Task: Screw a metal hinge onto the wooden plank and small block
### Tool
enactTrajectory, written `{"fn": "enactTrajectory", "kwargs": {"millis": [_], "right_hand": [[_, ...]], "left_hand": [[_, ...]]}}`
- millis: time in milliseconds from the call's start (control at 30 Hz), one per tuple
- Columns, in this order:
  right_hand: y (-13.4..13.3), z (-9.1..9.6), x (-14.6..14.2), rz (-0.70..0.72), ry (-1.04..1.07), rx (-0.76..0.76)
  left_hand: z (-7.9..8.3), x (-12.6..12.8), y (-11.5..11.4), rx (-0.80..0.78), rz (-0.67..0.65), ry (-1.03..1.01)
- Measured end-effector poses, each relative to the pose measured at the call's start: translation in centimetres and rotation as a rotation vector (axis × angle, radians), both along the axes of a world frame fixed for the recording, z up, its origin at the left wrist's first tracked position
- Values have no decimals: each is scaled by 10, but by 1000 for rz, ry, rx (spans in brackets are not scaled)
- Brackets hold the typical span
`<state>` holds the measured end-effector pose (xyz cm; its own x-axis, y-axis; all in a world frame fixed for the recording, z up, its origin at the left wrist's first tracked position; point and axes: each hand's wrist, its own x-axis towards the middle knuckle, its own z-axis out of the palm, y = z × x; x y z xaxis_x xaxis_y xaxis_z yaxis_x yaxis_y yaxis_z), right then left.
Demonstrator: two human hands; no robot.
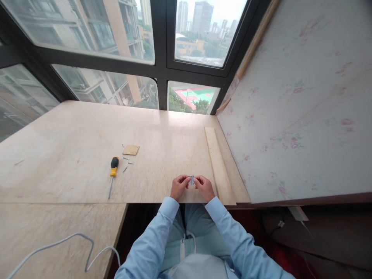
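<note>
Between my two hands, near the front edge of the tabletop, is a small grey metal plate (pixel 191 179), perhaps a little hinge or bracket; its exact kind is too small to make out. My left hand (pixel 178 187) pinches its left side with thumb and fingers. On the opposite side my right hand (pixel 205 187) grips it the same way. Off to the left lies a screwdriver (pixel 114 167) with a black and yellow handle, its shaft pointing toward me. Several loose screws (pixel 125 169) are scattered beside it, below a small flat piece of wood (pixel 131 150).
A long pale wooden board (pixel 220 164) lies on the marbled tabletop (pixel 168 149) just right of my hands. The papered wall (pixel 305 116) rises beyond it. Dark-framed windows (pixel 161 69) border the back. A white cable (pixel 90 248) trails over the lower left surface.
</note>
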<state>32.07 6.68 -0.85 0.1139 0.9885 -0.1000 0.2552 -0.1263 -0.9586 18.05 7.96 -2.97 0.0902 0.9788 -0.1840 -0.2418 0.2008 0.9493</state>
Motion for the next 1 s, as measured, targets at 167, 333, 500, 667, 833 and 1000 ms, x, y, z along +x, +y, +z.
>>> {"fn": "enactTrajectory", "kwargs": {"millis": [167, 333, 500, 667, 833, 1000], "right_hand": [[-12, 2, -5, 15, 19, 1], [-33, 2, -11, -28, 31, 13], [-46, 0, -17, -63, 22, 29], [-42, -1, -19, -82, 16, 48], [-36, 4, -16, -63, 7, 60], [-31, 14, -10, 6, -3, 44]], "left_hand": [[3, 0, -20, -36, 88, -33], [6, -5, -40, -59, 72, -67], [4, -10, -48, -31, 58, -80], [1, -8, -44, -5, 88, -104], [-3, -1, -41, 4, 147, -118], [-3, 0, -42, 8, 172, -133]]}}
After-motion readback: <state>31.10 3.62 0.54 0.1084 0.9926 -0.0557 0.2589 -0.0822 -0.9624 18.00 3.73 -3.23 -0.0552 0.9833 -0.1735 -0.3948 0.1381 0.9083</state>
